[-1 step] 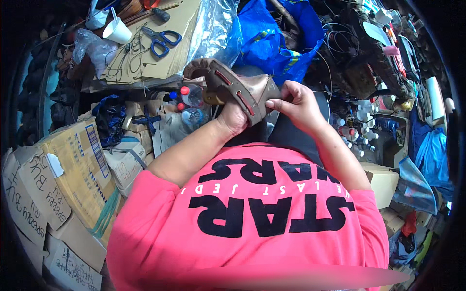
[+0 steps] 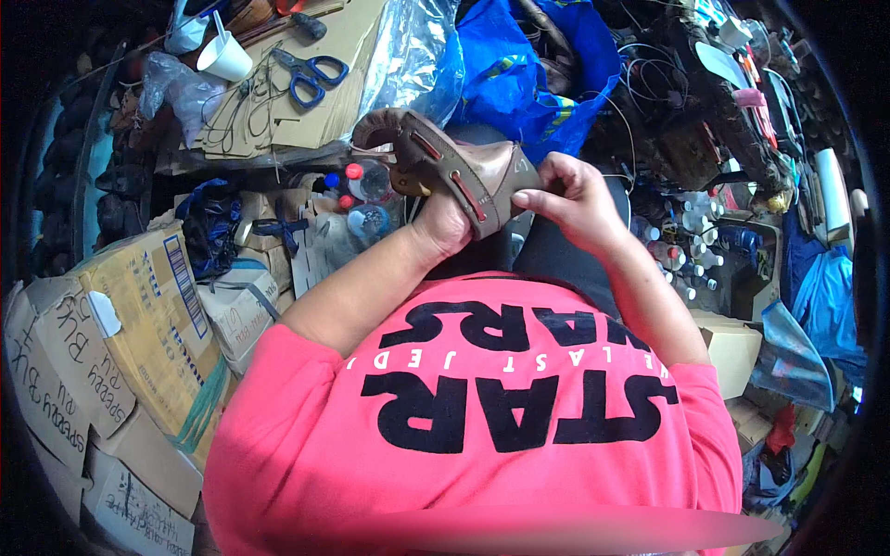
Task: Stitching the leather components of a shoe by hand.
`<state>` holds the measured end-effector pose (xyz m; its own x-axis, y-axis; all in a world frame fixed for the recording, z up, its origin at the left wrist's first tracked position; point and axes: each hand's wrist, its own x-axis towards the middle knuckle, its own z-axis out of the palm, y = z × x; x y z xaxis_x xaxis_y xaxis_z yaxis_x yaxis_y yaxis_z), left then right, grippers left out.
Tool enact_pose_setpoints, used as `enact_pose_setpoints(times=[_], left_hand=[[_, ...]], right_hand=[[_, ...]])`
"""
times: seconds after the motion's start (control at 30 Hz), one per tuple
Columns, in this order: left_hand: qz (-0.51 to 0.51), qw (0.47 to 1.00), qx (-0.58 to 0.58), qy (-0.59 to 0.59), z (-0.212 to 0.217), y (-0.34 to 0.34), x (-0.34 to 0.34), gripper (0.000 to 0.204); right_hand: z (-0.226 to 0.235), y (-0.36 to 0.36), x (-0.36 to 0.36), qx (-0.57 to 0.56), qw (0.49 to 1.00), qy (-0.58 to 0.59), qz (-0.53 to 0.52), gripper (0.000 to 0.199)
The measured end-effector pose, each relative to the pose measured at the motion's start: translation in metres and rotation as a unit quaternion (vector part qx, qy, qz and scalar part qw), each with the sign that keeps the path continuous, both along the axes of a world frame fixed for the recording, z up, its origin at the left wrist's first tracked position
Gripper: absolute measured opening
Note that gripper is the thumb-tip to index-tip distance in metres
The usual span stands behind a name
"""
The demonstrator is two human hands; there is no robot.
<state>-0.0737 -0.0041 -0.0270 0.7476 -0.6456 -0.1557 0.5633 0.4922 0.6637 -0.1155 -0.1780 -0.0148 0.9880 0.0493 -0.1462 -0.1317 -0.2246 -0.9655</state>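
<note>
Very little has moved since the earlier frame: the right hand (image 2: 579, 199) sits a touch farther right, and the leather shoe upper (image 2: 487, 167) has tilted slightly with it. The upper is held in front of the person, between the 2 hands and above the dark-clad legs. Its leather is taupe-brown, smooth and faintly glossy on the broad front panel, with a stitched side band and a curved, padded-looking collar at the far left. A flat red lace (image 2: 473, 193) runs in and out of eyelets along the band.

The right grip is closed in a pinch, thumb and bent forefinger on the upper's right edge. The left hand (image 2: 445, 222) supports the upper from below; its fingers are mostly hidden by leather, so I cannot tell how far that grip is closed.

Beyond lie flat tan cardboard (image 2: 348, 83), blue-handled scissors (image 2: 301, 74) with loose thread, a smooth white cup (image 2: 224, 60), crinkled clear plastic (image 2: 417, 74) and a creased, shiny blue bag (image 2: 505, 83). Clear round bottles (image 2: 374, 183) stand left of the upper.
</note>
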Motion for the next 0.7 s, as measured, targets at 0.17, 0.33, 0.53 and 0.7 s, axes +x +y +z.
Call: enact_pose_setpoints(times=[0.17, 0.33, 0.53, 0.7], left_hand=[[-0.111, 0.952, 0.084, -0.272, 0.01, 0.018, 0.024, 0.019], [-0.097, 0.991, -0.039, -0.084, 0.013, 0.019, 0.02, 0.022], [0.047, 0.817, 0.214, -0.534, 0.033, -0.001, 0.018, 0.012], [-0.063, 0.784, 0.219, -0.577, 0.046, 0.01, 0.024, 0.021]], right_hand=[[0.033, -0.005, -0.003, 0.105, 0.992, 0.032, 0.064, 0.033], [0.035, -0.011, 0.001, 0.143, 0.985, 0.052, 0.079, 0.023], [0.043, -0.01, -0.008, 0.238, 0.963, 0.111, 0.057, 0.032], [0.065, -0.013, -0.026, 0.249, 0.96, 0.104, 0.076, 0.031]])
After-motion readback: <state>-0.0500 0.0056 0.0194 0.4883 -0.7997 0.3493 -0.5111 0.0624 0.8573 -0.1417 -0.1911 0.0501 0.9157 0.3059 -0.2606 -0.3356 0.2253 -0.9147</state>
